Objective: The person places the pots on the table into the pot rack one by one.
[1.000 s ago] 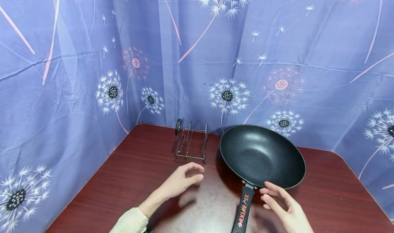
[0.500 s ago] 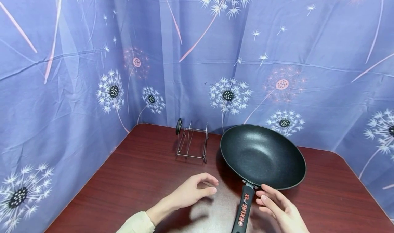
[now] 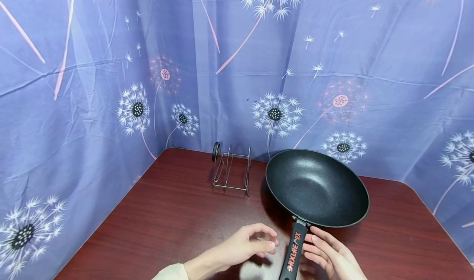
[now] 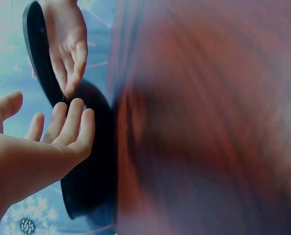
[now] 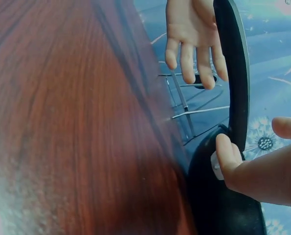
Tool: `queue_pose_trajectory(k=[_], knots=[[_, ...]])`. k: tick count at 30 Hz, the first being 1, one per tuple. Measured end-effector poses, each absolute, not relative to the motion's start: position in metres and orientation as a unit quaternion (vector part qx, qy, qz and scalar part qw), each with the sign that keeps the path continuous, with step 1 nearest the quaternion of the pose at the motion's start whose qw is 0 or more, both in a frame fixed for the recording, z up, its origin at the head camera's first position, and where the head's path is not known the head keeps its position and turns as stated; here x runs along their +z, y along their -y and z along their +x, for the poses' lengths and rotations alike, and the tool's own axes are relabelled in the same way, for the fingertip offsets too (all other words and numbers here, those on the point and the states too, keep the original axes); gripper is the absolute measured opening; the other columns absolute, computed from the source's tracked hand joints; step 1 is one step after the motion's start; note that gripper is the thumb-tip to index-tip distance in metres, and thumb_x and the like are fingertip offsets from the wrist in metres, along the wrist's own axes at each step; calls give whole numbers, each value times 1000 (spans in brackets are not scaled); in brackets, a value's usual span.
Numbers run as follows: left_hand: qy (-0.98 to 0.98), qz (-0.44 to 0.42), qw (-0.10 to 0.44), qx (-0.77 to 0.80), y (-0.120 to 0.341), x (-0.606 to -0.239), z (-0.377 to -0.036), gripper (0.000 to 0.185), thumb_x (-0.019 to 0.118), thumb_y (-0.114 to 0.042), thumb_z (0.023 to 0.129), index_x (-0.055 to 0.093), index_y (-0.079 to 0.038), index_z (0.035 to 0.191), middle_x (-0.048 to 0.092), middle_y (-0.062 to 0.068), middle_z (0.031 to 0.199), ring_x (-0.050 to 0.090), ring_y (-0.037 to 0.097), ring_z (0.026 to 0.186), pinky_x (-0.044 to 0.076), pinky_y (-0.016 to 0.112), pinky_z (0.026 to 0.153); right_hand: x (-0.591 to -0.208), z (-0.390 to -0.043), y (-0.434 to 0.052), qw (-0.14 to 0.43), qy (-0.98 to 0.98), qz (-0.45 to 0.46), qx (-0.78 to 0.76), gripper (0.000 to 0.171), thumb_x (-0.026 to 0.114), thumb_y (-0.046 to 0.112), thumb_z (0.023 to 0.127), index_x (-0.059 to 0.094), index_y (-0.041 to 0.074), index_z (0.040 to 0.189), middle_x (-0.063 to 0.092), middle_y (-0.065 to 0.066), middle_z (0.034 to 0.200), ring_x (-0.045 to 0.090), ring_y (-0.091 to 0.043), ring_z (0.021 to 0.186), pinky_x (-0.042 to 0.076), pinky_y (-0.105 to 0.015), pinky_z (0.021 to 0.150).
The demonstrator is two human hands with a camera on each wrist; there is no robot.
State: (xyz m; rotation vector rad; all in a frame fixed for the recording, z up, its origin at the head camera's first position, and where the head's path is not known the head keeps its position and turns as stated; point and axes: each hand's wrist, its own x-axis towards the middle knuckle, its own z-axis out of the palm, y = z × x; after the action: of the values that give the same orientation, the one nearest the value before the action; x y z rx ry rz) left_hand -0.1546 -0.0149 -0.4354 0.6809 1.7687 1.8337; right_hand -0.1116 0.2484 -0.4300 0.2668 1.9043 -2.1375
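A black wok [image 3: 314,187] with a long black handle [image 3: 293,251] in red lettering stands on the right half of the table, its handle toward me. My left hand [image 3: 242,245] hovers just left of the handle, fingers loosely bent, nothing in them. On the other side, my right hand [image 3: 333,253] is beside the top of the handle, fingers relaxed and holding nothing; I cannot tell whether its fingertips touch the handle. Both wrist views show the handle between the left hand [image 5: 189,44] and the right hand [image 4: 69,44].
A wire rack [image 3: 230,173] with a round black part at its upper left stands behind my left hand, near the back edge of the dark red wooden table [image 3: 166,206]. Blue curtains [image 3: 237,86] with dandelion prints hang behind and at the sides.
My left hand has moved right and toward me, closer to the wok's handle. My right hand has shifted slightly left and down, up to the handle. The wok and rack stay in place.
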Motion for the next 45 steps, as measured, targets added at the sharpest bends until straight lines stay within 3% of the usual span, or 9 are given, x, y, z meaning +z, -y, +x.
queue_pose_trajectory(k=[6, 11, 14, 20, 28, 32, 36, 39, 45], knots=[[-606, 224, 301, 701, 7, -437, -141, 36, 63, -13, 96, 56, 5, 126, 69, 13, 109, 71, 25, 95, 58, 30, 78, -435, -115, -254, 184, -605, 66, -771, 69, 43, 25, 107, 4, -8, 154, 68, 7, 113, 68, -7, 104, 54, -29, 96], [-549, 191, 362, 729, 1, -438, -134, 40, 60, -14, 97, 48, 2, 133, 67, 3, 104, 68, 12, 81, 57, 25, 73, -438, -118, -256, 227, -536, 28, -813, 28, 39, 24, 108, 50, 15, 132, 70, 6, 113, 67, -8, 107, 52, -28, 99], [-526, 173, 399, 731, -3, -437, -131, 43, 58, -16, 98, 45, -1, 136, 66, 1, 107, 65, 7, 77, 54, 21, 71, -438, -121, -255, 249, -504, 6, -827, 26, 37, 25, 109, 62, 25, 114, 71, 6, 115, 67, -8, 110, 51, -28, 101], [-516, 168, 437, 717, -11, -435, -128, 42, 56, -26, 98, 53, -3, 133, 68, 18, 123, 68, 7, 83, 53, 19, 73, -435, -127, -249, 294, -474, -15, -830, 34, 33, 29, 109, 67, 25, 116, 71, 6, 115, 67, -11, 109, 50, -28, 101], [-509, 193, 450, 708, -23, -433, -126, 41, 50, -23, 100, 50, 2, 132, 52, 39, 133, 65, 4, 87, 51, 17, 77, -432, -133, -245, 336, -399, -12, -853, 36, 30, 32, 110, 62, 18, 118, 70, 2, 121, 65, -13, 114, 47, -28, 105], [-512, 176, 458, 705, -28, -435, -124, 39, 50, -21, 99, 50, -1, 132, 58, 34, 130, 63, 4, 86, 51, 18, 80, -430, -135, -243, 349, -364, -14, -863, 36, 29, 32, 110, 60, 16, 120, 68, 0, 125, 64, -14, 118, 46, -30, 107], [-510, 165, 462, 707, -34, -437, -125, 33, 51, -22, 99, 56, -3, 126, 71, 14, 107, 62, 3, 81, 51, 17, 77, -428, -138, -240, 351, -345, -8, -870, 36, 31, 32, 109, 61, 15, 121, 66, 0, 126, 63, -13, 117, 45, -30, 108], [-512, 164, 461, 706, -39, -436, -126, 30, 52, -23, 99, 60, -3, 120, 68, -3, 91, 61, 1, 77, 50, 15, 73, -428, -141, -237, 347, -331, -1, -878, 36, 31, 31, 109, 61, 16, 120, 65, 1, 120, 65, -13, 112, 45, -30, 108], [-523, 144, 457, 705, -45, -432, -124, 26, 51, -23, 99, 62, -3, 113, 63, -10, 78, 56, -1, 68, 48, 14, 66, -424, -144, -228, 334, -316, 25, -888, 30, 34, 33, 109, 59, 17, 116, 64, 4, 102, 65, -13, 96, 48, -29, 100]])
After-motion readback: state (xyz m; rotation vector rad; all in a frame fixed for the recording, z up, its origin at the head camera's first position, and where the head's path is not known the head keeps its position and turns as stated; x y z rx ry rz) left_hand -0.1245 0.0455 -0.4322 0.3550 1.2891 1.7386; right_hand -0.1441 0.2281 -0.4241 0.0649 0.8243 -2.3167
